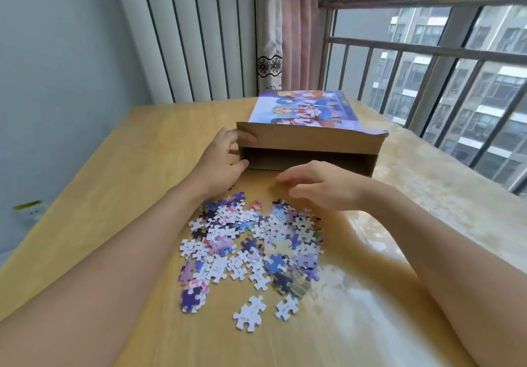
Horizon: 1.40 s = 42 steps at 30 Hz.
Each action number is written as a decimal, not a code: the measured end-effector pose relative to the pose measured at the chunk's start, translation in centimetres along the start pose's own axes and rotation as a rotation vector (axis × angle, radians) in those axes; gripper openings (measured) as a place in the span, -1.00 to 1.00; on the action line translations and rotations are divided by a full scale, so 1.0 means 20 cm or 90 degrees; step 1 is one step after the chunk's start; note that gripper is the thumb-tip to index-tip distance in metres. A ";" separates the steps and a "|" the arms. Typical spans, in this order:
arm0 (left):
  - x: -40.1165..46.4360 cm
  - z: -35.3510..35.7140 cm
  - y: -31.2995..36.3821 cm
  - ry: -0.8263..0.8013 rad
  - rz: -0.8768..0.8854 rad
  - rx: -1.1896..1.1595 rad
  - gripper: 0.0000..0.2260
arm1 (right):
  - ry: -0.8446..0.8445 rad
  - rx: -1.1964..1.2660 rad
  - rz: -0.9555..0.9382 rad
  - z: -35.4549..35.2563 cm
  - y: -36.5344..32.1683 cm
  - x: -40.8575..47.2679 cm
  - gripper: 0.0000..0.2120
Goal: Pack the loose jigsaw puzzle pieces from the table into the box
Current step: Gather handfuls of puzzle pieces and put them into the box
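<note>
A flat cardboard puzzle box (310,138) with a cartoon picture on top lies on the wooden table (119,184), its open end facing me with the brown flap lifted. My left hand (225,158) grips the box's left front corner, fingers on the flap and thumb at the opening's lower edge. My right hand (319,187) hovers just in front of the opening, fingers relaxed and spread, holding nothing I can see. A pile of loose jigsaw pieces (253,244) lies on the table nearer to me, between my forearms, many white side up.
Two stray white pieces (251,314) lie closest to me. A window with metal railing (445,49) runs along the right, behind a shiny pale sill. Pink curtain (299,38) and vertical wall panels stand behind the table. A small green-topped object (28,209) sits low at left.
</note>
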<state>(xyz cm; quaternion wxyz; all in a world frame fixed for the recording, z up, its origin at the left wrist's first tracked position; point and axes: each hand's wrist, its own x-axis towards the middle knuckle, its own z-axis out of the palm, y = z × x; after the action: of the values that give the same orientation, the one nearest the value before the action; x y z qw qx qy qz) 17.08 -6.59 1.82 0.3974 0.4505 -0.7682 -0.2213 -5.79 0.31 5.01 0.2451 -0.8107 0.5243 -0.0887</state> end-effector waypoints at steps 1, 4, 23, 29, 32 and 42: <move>-0.02 0.00 0.00 -0.002 -0.002 -0.004 -0.59 | -0.038 0.015 0.010 -0.01 -0.01 -0.02 -0.60; -0.11 0.00 0.00 -0.035 -0.028 -0.046 -0.56 | -0.168 -0.035 0.054 -0.07 -0.06 -0.07 -0.10; -0.39 -0.02 0.14 -0.097 -0.119 -0.016 -0.74 | -0.116 -0.123 0.022 0.05 -0.22 -0.12 -0.04; -0.45 -0.29 0.27 -0.280 -0.183 0.333 -0.05 | -0.171 -0.189 0.058 0.10 -0.31 -0.16 0.30; -0.59 -0.35 0.28 -0.361 -0.174 0.316 -0.12 | -0.145 -0.195 0.022 0.11 -0.33 -0.16 0.16; -0.70 -0.21 0.22 -0.183 -0.135 0.031 -0.31 | -0.017 -0.071 -0.019 0.18 -0.31 -0.09 -0.30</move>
<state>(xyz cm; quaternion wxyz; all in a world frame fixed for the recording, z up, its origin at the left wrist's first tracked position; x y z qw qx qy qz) 22.12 7.79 1.58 0.2465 0.5022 -0.7706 -0.3053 -0.19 5.12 5.14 0.2053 -0.8318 0.5131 -0.0525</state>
